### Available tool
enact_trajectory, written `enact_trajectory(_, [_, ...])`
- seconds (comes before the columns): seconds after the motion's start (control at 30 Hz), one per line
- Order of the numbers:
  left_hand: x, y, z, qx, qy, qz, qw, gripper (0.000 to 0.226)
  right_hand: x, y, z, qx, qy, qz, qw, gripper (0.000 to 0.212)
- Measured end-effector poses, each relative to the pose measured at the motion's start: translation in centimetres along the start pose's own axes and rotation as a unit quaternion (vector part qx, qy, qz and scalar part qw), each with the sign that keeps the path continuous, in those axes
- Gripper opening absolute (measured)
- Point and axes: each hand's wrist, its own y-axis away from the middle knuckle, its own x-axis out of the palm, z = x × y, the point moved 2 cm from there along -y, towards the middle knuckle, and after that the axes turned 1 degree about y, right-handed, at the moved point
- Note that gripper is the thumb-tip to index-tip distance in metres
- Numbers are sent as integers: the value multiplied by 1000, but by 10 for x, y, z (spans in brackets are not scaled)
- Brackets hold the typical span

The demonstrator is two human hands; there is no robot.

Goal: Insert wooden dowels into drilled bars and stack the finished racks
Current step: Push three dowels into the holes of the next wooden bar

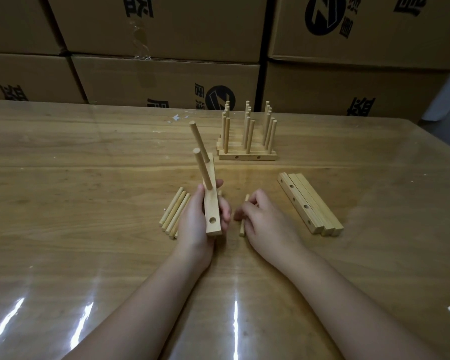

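Stacked cardboard boxes (166, 74) wall the far edge of our glossy wooden table (63, 178). Finished racks (247, 152) stand stacked at the back; three drilled bars (309, 203) lie to the right. Our left hand (195, 224) grasps a bar (213, 203) carrying two dowels, beside the loose dowels (173, 213). Our right hand (265, 219) curls around a single dowel (242, 227) lying on the table.

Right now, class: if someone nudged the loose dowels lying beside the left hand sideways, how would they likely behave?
The loose dowels are round and smooth, so they would probably roll on the glossy table. They look like straight, solid wood, so likely stiff. Being thin, they seem light; a nudge may scatter the bunch.
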Motion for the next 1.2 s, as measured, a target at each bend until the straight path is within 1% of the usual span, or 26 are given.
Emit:
enact_trajectory(0.17, [1, 0, 0, 20, -14, 9, 1000, 47, -7, 0, 1, -122, 75, 37, 989, 23])
enact_trajectory(0.23, [1, 0, 0, 24, -21, 4, 999, 47, -9, 0, 0, -139, 87, 32, 986, 22])
enact_trajectory(0.3, [1, -1, 0, 25, -21, -2, 999, 47, -11, 1, 0, -146, 76, 8, 986, 19])
enact_trajectory(0.37, [1, -1, 0, 22, -17, -6, 1000, 46, -11, 3, -3, -132, 45, -30, 990, 15])
enact_trajectory(0.43, [1, -1, 1, 22, -24, -12, 999, 45, -10, 2, -11, -66, -27, -85, 994, 14])
enact_trajectory(0.47, [1, -1, 2, 24, -31, -18, 999, 45, -11, 1, -16, -18, -102, -110, 989, 13])
enact_trajectory(0.5, [1, -1, 3, 26, -38, -26, 999, 45, -12, 0, -19, 29, -209, -128, 969, 14])
enact_trajectory(0.53, [1, -1, 4, 29, -45, -35, 998, 44, -14, -1, -23, 68, -327, -144, 932, 16])
enact_trajectory(0.57, [1, -2, 4, 30, -51, -43, 997, 44, -15, -3, -26, 101, -428, -164, 883, 18])
enact_trajectory(0.6, [1, -2, 5, 30, -52, -48, 997, 43, -16, -4, -31, 130, -504, -180, 835, 18])
enact_trajectory(0.67, [2, -2, 5, 25, -43, -51, 997, 42, -17, -5, -37, 167, -612, -178, 752, 16])
enact_trajectory(0.73, [2, -1, 5, 20, -33, -48, 998, 40, -17, -6, -41, 184, -693, -158, 679, 24])
enact_trajectory(0.77, [2, -1, 4, 20, -31, -47, 998, 40, -16, -6, -44, 187, -721, -148, 650, 30])
enact_trajectory(0.8, [3, 0, 4, 22, -30, -46, 998, 39, -16, -6, -46, 186, -737, -139, 635, 35])
enact_trajectory(0.83, [3, 0, 4, 24, -30, -46, 998, 39, -16, -6, -47, 183, -743, -129, 632, 38])
enact_trajectory(0.93, [4, 0, 4, 23, -37, -49, 998, 38, -16, -7, -47, 168, -737, -105, 647, 37])
enact_trajectory(1.07, [4, -1, 4, 13, -42, -53, 998, 37, -17, -9, -43, 158, -742, -96, 644, 40])
enact_trajectory(1.2, [3, -2, 5, 13, -35, -55, 998, 37, -18, -8, -40, 148, -733, -83, 659, 34])
